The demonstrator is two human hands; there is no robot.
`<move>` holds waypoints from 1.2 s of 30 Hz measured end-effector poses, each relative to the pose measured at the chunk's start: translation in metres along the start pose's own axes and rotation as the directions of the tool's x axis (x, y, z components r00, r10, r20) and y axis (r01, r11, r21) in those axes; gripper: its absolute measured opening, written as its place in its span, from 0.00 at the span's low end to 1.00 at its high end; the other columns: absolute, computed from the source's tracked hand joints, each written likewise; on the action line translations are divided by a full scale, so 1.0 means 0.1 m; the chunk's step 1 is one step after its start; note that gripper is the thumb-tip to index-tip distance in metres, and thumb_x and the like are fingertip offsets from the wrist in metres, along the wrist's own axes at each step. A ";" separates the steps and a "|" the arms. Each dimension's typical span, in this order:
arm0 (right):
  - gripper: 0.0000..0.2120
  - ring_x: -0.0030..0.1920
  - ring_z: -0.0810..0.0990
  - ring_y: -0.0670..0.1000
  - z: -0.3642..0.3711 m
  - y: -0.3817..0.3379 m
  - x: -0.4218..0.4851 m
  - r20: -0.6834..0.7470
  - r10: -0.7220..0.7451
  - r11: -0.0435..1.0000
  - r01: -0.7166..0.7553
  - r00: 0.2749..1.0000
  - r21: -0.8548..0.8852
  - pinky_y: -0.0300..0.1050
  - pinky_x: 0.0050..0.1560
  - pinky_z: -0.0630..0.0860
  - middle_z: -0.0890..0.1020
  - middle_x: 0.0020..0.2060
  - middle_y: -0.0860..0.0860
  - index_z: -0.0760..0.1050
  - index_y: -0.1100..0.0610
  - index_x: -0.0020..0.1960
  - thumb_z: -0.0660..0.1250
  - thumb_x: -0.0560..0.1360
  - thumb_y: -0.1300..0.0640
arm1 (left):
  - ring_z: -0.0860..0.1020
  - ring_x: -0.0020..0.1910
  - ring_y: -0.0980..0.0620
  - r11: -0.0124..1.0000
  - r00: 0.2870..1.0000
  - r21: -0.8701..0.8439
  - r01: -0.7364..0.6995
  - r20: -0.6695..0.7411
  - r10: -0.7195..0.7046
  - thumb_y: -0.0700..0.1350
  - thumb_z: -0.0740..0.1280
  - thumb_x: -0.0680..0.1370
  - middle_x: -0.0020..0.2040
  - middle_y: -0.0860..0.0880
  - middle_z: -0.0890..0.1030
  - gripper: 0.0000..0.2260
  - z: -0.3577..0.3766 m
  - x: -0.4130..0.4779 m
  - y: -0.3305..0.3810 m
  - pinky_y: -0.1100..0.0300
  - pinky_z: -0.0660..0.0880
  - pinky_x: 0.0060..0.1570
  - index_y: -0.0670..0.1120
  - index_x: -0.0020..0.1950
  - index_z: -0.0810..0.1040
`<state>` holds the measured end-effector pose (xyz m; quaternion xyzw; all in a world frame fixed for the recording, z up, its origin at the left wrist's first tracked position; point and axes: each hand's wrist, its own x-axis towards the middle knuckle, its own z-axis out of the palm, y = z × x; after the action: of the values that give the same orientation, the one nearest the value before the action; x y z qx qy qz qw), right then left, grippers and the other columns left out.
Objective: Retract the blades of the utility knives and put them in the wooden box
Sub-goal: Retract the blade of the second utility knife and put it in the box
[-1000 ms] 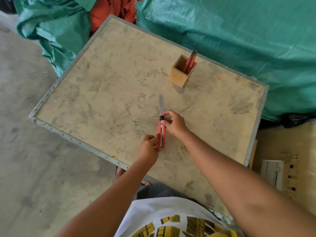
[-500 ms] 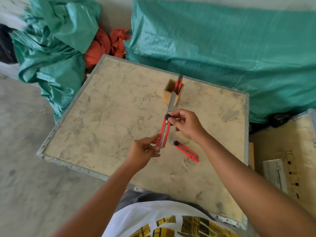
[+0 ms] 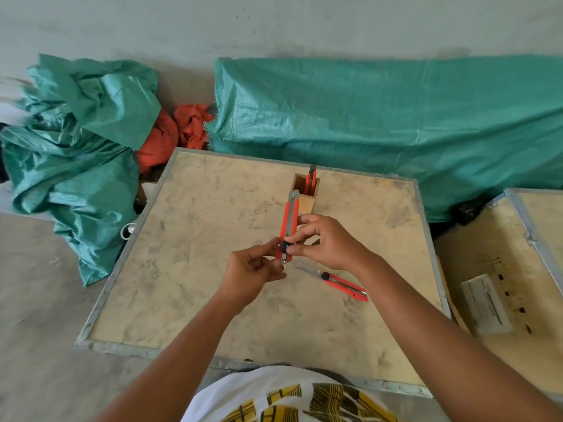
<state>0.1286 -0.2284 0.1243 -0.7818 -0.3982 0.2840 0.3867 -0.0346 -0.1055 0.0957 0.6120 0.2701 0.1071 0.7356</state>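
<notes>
Here the red utility knife [image 3: 288, 228] is pinched from both sides above the middle of the board: the right hand [image 3: 327, 242] closes thumb and forefinger on the black slider knob near the knife's lower end, and the left hand [image 3: 254, 271] clamps the butt end between its fingertips. The knife stands nearly upright in the view, its far tip pointing toward the wooden box [image 3: 305, 192] and overlapping the box's front face as seen from the head camera. Whether any blade shows at the tip cannot be told. Both forearms reach in from below, elbows spread, wrists bent inward toward each other.

A second red knife [image 3: 341, 284] lies flat on the board just beneath the right wrist, its thin silver blade extended toward the left hand. The box, square and of pale bare wood, stands upright near the far edge and holds other red knives on end.

The plywood tabletop [image 3: 189, 269] is scuffed and stained, bordered by a grey metal rim, with wide bare room to the left and near side. Green woven tarpaulin [image 3: 380, 117] is heaped beyond the far edge, and a second crate [image 3: 518, 284] sits close on the right.
</notes>
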 end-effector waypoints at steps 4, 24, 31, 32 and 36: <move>0.15 0.49 0.83 0.44 0.14 -0.16 0.04 -0.069 -0.061 0.998 0.062 0.996 0.010 0.35 0.48 0.81 0.81 0.54 0.42 0.84 0.48 0.59 0.77 0.73 0.58 | 0.84 0.47 0.48 1.000 0.999 -0.010 -0.029 0.043 0.029 0.27 0.68 0.76 0.55 0.34 0.82 0.19 -0.20 0.04 0.11 0.52 0.84 0.47 0.40 0.65 0.79; 0.13 0.53 0.84 0.45 0.38 -0.17 0.18 -0.349 0.110 0.986 -0.059 0.931 0.154 0.43 0.46 0.83 0.84 0.54 0.44 0.83 0.48 0.56 0.77 0.72 0.56 | 0.77 0.40 0.43 0.996 0.972 0.076 -0.050 0.235 0.031 0.27 0.71 0.74 0.53 0.35 0.83 0.21 -0.44 0.61 0.25 0.50 0.84 0.50 0.45 0.63 0.81; 0.12 0.48 0.84 0.42 0.16 0.06 0.40 -0.461 0.128 0.987 -0.066 0.878 0.149 0.36 0.42 0.81 0.85 0.47 0.46 0.80 0.56 0.48 0.80 0.70 0.55 | 0.81 0.38 0.53 0.991 0.972 0.117 -0.064 0.231 0.036 0.27 0.71 0.74 0.49 0.41 0.84 0.22 -0.17 0.95 0.27 0.50 0.84 0.50 0.49 0.62 0.82; 0.11 0.47 0.84 0.41 0.11 0.09 0.44 -0.453 0.133 0.984 -0.061 0.881 0.169 0.36 0.43 0.81 0.85 0.47 0.45 0.81 0.56 0.49 0.79 0.71 0.54 | 0.81 0.39 0.51 0.990 0.974 0.123 -0.065 0.225 0.035 0.27 0.71 0.74 0.50 0.40 0.84 0.22 -0.13 1.02 0.27 0.50 0.84 0.50 0.48 0.62 0.82; 0.10 0.51 0.85 0.45 -0.13 0.31 0.71 -0.498 0.161 0.978 -0.068 0.852 0.199 0.40 0.53 0.82 0.86 0.54 0.47 0.82 0.53 0.57 0.73 0.76 0.55 | 0.80 0.41 0.41 0.987 0.981 0.148 -0.059 0.194 0.029 0.27 0.71 0.73 0.51 0.40 0.84 0.22 -0.01 1.36 0.27 0.48 0.84 0.50 0.47 0.62 0.83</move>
<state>0.1877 -0.1849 0.0959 -0.8145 -0.2076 0.1226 0.5277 0.0824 -0.0319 0.0851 0.6797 0.1919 0.0431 0.7066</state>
